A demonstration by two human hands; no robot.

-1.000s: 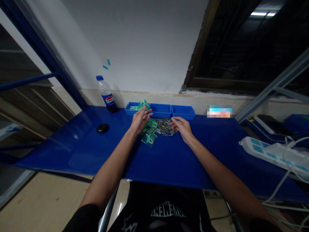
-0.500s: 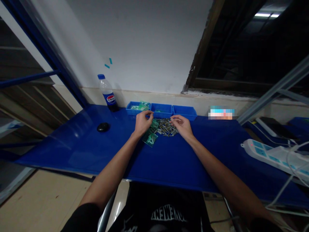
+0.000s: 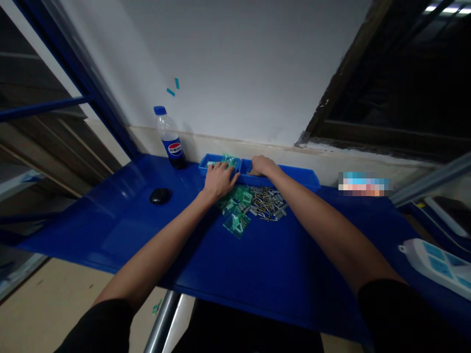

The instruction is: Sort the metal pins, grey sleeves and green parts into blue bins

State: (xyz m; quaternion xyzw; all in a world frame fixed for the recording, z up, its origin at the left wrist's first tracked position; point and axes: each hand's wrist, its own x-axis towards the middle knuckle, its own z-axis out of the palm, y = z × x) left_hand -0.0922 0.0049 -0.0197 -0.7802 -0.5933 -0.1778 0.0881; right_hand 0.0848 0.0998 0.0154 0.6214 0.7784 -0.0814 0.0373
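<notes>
My left hand (image 3: 220, 180) lies palm down with fingers spread at the front edge of the left blue bin (image 3: 203, 169), which holds green-tinted plastic bags (image 3: 230, 159). Into the middle blue bin (image 3: 244, 163) reaches my right hand (image 3: 263, 165), its fingers curled down. A bit of green shows by those fingertips, but what they hold is hidden. In front of the bins lies a pile of small metal screws and grey plugs (image 3: 268, 202). Left of that pile are several small green bags (image 3: 237, 223), at least one with parts inside.
A cola bottle (image 3: 172, 147) stands at the back left, behind a black rounded object (image 3: 160, 196). The right blue bin (image 3: 301, 175) is partly behind my right forearm. A white power strip (image 3: 437, 260) lies on the right of the blue table (image 3: 235, 274).
My left hand has gone from pinched fingers to spread ones at the left bin. My right hand has moved from above the pile into the middle bin. The camera view has shifted slightly.
</notes>
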